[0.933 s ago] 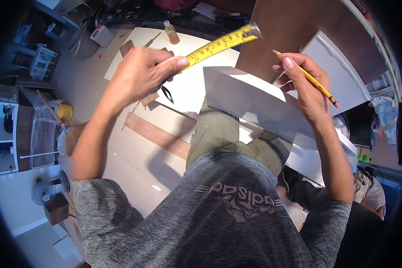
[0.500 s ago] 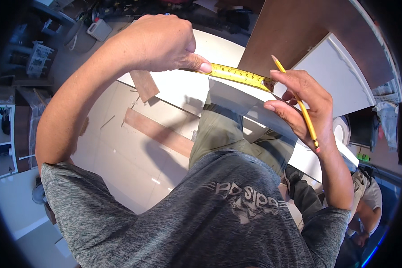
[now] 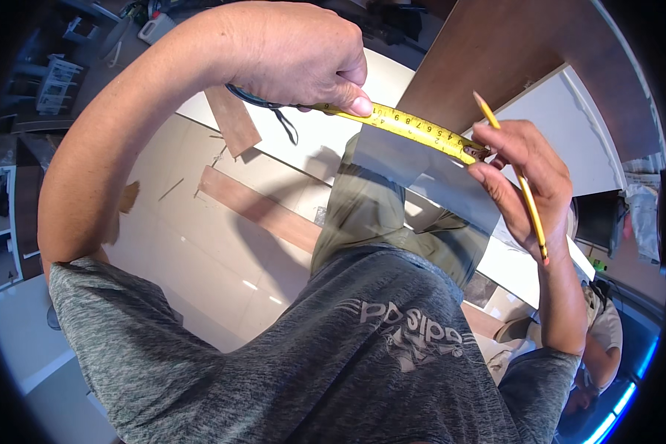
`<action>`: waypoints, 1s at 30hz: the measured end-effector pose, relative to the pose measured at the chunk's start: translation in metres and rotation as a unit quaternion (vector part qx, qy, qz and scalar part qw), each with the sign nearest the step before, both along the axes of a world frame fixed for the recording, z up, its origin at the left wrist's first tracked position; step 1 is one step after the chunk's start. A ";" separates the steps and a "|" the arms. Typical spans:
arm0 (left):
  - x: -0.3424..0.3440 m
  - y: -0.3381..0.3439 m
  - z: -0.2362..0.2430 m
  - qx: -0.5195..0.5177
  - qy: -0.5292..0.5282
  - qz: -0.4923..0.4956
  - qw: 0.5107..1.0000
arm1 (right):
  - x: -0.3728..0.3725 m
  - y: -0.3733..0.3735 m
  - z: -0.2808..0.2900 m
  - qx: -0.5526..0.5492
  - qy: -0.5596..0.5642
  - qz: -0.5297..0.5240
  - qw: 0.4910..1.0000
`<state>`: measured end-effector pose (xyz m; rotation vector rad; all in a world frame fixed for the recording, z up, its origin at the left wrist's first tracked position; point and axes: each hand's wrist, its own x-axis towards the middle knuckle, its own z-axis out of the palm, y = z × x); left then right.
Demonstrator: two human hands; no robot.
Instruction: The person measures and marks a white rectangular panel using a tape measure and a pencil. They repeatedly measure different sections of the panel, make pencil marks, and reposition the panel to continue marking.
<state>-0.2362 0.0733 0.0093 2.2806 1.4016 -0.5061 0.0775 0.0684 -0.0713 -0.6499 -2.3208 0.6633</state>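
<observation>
Head view: L hand (image 3: pixel 303 55) is clenched on a yellow, black-marked steel tape measure (image 3: pixel 422 132), thumb flat on the blade; dark case mostly hidden behind the hand, w/ thin black cord loop (image 3: pixel 288 127) hanging below. Blade spans btwn both hands, slightly bowed, at the upper edge of a smooth grey flat panel (image 3: pixel 381 154) over olive trousers (image 3: pixel 359 214); blade-to-panel contact: cannot tell. R hand (image 3: pixel 529 177) grasps a slim yellow wooden pencil (image 3: pixel 527 196), sharpened tip up, pink eraser down, shaft crossing the fingers; thumb & index fingertips are at the tape's metal end, but firmness of pinch can't be confirmed. Surroundings: flat brown wood strip (image 3: pixel 263 213) on pale glossy floor (image 3: pixel 192 274), L of trousers; lg. dark-brown board (image 3: pixel 488 52) & white panel (image 3: pixel 559 122), upper R; co-worker's arm (image 3: pixel 603 359), lower R.
</observation>
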 end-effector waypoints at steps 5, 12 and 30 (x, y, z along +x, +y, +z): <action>-0.004 0.006 0.034 -0.109 -0.018 0.004 0.994 | -0.002 -0.006 -0.003 0.050 0.008 0.031 0.998; -0.001 0.004 0.042 -0.172 -0.074 0.009 0.982 | -0.003 -0.018 0.002 0.054 -0.010 0.047 0.997; -0.001 0.002 0.034 -0.124 -0.097 0.006 0.988 | -0.001 -0.016 -0.001 0.054 -0.028 0.022 0.998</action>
